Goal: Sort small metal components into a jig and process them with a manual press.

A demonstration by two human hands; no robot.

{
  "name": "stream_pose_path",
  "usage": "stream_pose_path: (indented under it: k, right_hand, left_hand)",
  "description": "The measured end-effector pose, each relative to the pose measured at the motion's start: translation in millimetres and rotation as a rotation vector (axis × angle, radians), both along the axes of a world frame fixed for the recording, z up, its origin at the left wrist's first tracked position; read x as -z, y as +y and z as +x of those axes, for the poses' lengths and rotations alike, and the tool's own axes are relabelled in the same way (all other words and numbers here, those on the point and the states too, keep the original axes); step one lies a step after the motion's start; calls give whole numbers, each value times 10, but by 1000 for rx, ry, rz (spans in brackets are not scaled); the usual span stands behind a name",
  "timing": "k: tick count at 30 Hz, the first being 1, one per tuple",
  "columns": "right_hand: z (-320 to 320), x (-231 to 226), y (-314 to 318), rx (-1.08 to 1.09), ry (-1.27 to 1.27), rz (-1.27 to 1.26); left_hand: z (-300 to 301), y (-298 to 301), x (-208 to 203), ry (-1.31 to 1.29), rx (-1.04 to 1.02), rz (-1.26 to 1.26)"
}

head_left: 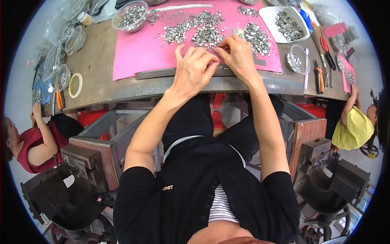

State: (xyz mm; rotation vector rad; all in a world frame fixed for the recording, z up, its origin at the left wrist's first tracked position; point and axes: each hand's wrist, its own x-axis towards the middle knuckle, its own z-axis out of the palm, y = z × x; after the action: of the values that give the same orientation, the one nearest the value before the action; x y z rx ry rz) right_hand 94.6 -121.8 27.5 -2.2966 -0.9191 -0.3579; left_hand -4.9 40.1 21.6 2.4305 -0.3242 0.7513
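Over the front part of a pink mat (134, 57), my two hands are close together with their fingertips nearly meeting. My left hand (191, 70) is closed, thumb and forefinger drawn together and little finger raised. My right hand (237, 56) is also closed in a pinch. Whatever either one holds is too small or too hidden to make out. Beneath them, a long metal strip (158, 74) runs along the mat's near edge, with small pieces showing on it by my right hand. Loose silvery metal pieces (207, 35) lie in heaps just beyond my fingers.
A clear tub of metal parts (131, 17) stands far left on the mat, a white tray (289, 25) far right. Orange-handled pliers (319, 77) and a small clear cup (297, 59) lie right; a tape roll (75, 85) lies left. Other people sit at both sides.
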Motion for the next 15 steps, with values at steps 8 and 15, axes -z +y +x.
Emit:
stream_pose_path:
  k: [8,15]
  right_hand:
    - [5,65,-74,0,-46,-27]
    - [-260,-37,-295,-26,109,74]
  left_hand:
    - [2,-159,88,-19,-11,21]
    - [53,131,6,-19,-111,-14]
